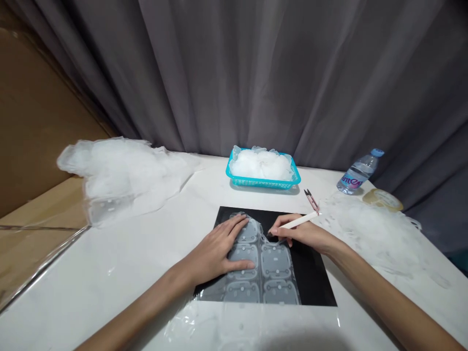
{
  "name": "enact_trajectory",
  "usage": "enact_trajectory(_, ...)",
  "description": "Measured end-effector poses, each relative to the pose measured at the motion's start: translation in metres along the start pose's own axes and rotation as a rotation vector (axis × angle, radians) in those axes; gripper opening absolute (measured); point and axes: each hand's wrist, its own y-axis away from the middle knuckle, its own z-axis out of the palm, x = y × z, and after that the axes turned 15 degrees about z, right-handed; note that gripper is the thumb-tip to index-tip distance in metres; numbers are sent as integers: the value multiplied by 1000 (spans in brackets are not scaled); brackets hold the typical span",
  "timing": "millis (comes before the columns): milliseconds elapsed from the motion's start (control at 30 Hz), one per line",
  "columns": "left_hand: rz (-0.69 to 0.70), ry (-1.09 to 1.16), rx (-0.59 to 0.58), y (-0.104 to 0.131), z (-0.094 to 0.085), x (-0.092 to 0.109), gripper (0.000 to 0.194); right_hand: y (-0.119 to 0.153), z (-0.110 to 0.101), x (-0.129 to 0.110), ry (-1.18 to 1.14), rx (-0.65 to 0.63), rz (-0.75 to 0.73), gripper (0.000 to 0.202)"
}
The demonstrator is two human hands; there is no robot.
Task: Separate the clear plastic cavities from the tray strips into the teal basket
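A clear plastic sheet with moulded, rounded pouches (276, 263) lies over a black mat (312, 278) and runs past its front edge. My left hand (223, 246) rests flat on the sheet's left side, fingers spread. In my right hand (298, 231) is a slim white pen-shaped tool (300, 220), gripped like a pencil. Its dark tip points down beside the sheet's upper right edge, where a corner section is absent and the black mat shows. Whether the tip touches the plastic is hidden by the fingers.
Behind the mat stands a blue basket (263, 182) filled with white translucent pieces. Thread snips (311, 200) and a water bottle (360, 173) are to the right, near a tape roll (382, 199) and a translucent pile (380, 234). Plastic sheets (124, 170) heap at left beside cardboard (44, 122).
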Motion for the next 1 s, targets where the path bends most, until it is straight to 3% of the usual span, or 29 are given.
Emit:
enact_trajectory(67, 16, -2, 18, 1, 2, -2, 99, 1, 5, 0, 38, -72, 11, 41)
enact_trajectory(167, 38, -14, 43, 2, 3, -3, 97, 0, 11, 1, 85, -62, -34, 39)
enact_trajectory(333, 42, -25, 49, 0, 1, -1, 95, -5, 7, 4, 23, 54, -34, 42)
enact_trajectory(467, 21, 7, 24, -2, -4, 3, 96, -4, -14, -1, 15, 153, -100, 41)
enact_trajectory(633, 60, 35, -8, -4, -3, -1, 97, -5, -40, -9, 241, 349, -151, 34)
enact_trajectory(867, 35, -55, 86, -10, 6, -5, 89, -20, -31, 9, 581, 491, -452, 24)
enact_trajectory(1000, -2, -36, 150, -7, 4, -4, 82, -25, -33, 16, 566, 575, -428, 22)
